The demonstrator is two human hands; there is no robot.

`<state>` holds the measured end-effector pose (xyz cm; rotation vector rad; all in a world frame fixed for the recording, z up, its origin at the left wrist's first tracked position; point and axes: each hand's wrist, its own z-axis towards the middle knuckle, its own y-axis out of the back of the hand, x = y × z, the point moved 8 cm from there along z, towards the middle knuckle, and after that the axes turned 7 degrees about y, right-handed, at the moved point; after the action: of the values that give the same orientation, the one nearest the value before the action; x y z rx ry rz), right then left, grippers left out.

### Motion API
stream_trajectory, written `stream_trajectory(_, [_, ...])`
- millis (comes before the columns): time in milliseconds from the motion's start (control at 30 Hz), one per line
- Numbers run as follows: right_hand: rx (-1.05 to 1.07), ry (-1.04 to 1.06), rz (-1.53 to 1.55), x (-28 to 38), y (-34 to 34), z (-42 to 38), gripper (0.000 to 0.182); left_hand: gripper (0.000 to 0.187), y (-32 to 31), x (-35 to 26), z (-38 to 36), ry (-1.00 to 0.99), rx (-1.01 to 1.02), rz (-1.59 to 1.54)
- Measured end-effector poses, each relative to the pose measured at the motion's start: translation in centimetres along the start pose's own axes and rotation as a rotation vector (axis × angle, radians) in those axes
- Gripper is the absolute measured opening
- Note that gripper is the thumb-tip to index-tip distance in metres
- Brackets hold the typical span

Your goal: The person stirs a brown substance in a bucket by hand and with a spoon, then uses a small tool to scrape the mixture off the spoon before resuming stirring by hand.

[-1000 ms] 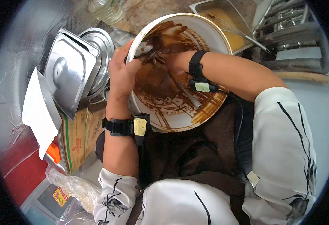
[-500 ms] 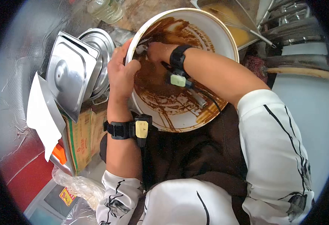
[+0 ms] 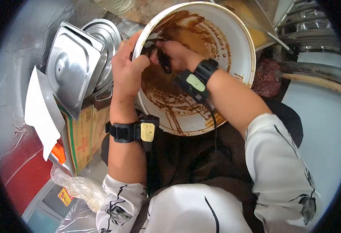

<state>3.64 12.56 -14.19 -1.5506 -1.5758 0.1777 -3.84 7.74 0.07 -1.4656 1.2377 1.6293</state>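
Observation:
A big white bucket (image 3: 238, 46) leans tilted against my lap, its mouth toward me. Brown sauce smears its inner wall in streaks and lies at the bottom. My left hand (image 3: 128, 70) clamps the bucket's left rim, thumb inside and fingers round the outside. Inside the bucket, close to that left wall, my right hand (image 3: 176, 54) is closed round a utensil with a black handle (image 3: 164, 62). The handle's end points toward me; the utensil's working end is mostly hidden by the hand and the shadow.
Steel pan lids (image 3: 75, 66) lean at the left, above cardboard boxes (image 3: 81, 132) and a white sheet (image 3: 42, 112). A tray of yellow liquid (image 3: 252, 23) with a whisk stands behind the bucket. On the right are a wooden-handled brush (image 3: 267, 79) and a pale surface (image 3: 318, 116).
My right hand has drawn back slightly toward me and turned at the wrist, bringing the black handle into view. My left hand keeps its hold on the rim.

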Motion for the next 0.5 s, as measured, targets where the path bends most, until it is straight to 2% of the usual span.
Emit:
stream_trajectory(133, [-0.012, -0.012, -0.226, -2.2, 2.4, -0.2, 0.027, 0.053, 0.1, -0.2, 0.0, 0.003, -0.005, 0.043])
stream_trajectory(200, [-0.06, 0.559, -1.426, 0.9, 2.1, -1.2, 0.033, 0.052, 0.2, 0.0, -0.1, -0.005, -0.019, 0.105])
stream_trajectory(233, [-0.123, 0.626, -1.56, 1.4, 2.1, -2.0, 0.038, 0.052, 0.2, 0.0, -0.1, -0.006, -0.021, 0.101])
stream_trajectory(267, [-0.124, 0.625, -1.564, 1.8, 2.3, -2.2, 0.038, 0.052, 0.2, 0.0, -0.1, -0.012, -0.012, 0.075])
stream_trajectory(333, [-0.072, 0.397, -1.724, 2.5, 2.0, -2.6, 0.033, 0.052, -0.1, 0.0, -0.2, -0.021, -0.004, 0.046])
stream_trajectory(367, [-0.074, 0.404, -1.728, 2.9, 1.8, -1.6, 0.033, 0.052, -0.1, 0.2, -0.1, -0.022, -0.009, 0.04])
stream_trajectory(433, [0.398, 0.187, -2.27, -0.1, 1.1, 2.2, 0.034, 0.052, 0.2, 0.2, -0.1, -0.023, -0.012, 0.04])
stream_trajectory(500, [0.462, 0.231, -2.271, 0.9, 0.9, 4.3, 0.028, 0.053, 0.1, 0.3, -0.2, 0.015, 0.012, 0.013])
